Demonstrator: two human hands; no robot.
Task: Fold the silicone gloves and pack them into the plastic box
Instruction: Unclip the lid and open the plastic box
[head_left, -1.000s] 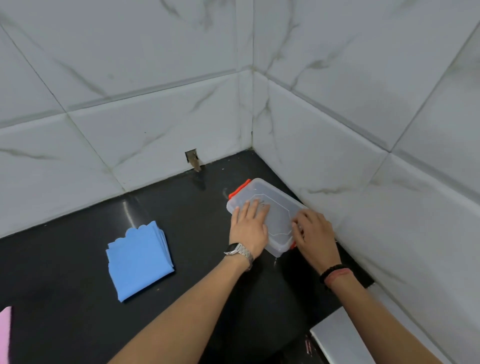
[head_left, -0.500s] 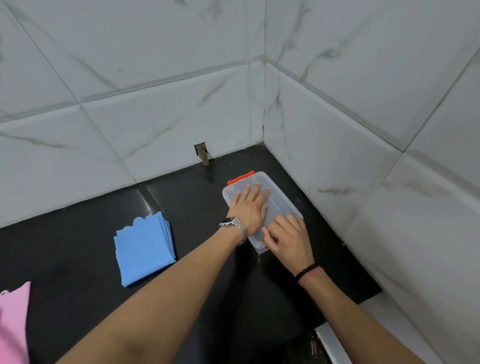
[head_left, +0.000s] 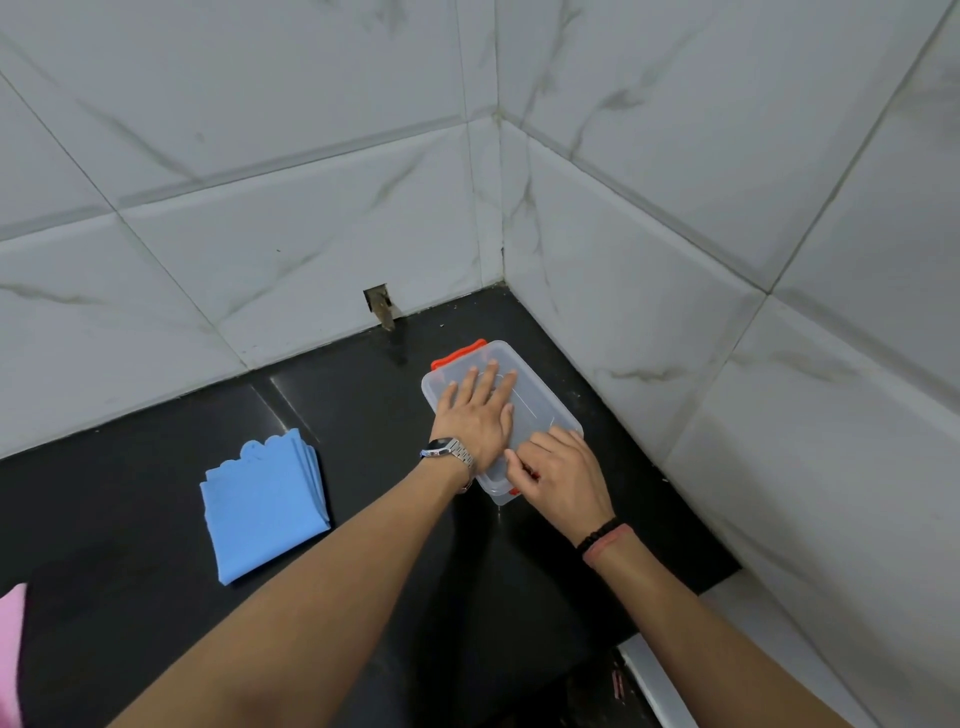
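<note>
1. Box (head_left: 524, 410): clear plastic, lid on, in the far right corner of the bench (head_left: 363, 597), just beside the right-hand wall. Long axis runs from near-right to far-left, diagonal to the bench edges. Orange latch (head_left: 460, 354) shows at the far end; a bit of orange at the near end, under the right hand.
2. Left hand (head_left: 480, 415): flat on the lid, palm down, fingers straight and spread, pointing toward the far end. Pressing, not gripping. Forearm reaches in from the near left; watch (head_left: 448, 451) on the wrist.
3. Right hand (head_left: 563, 475): at the near end of the box, fingers curled over the lid edge where the near latch sits. Looks like it is pinching or prising the latch; the contact itself is hidden by the fingers, so cannot say for sure.
4. Key relation: near latch lies directly under the right grip, far latch lies beyond the left fingertips. Right hand is nearer the next working point; left hand holds the box still.
5. Judgement: step in hand is opening the lid; packing not yet begun.
6. Blue glove (head_left: 265, 506): folded, on the bench well to the left of the box, untouched. Pink item (head_left: 10, 654) at the near left edge, mostly out of view.
</note>
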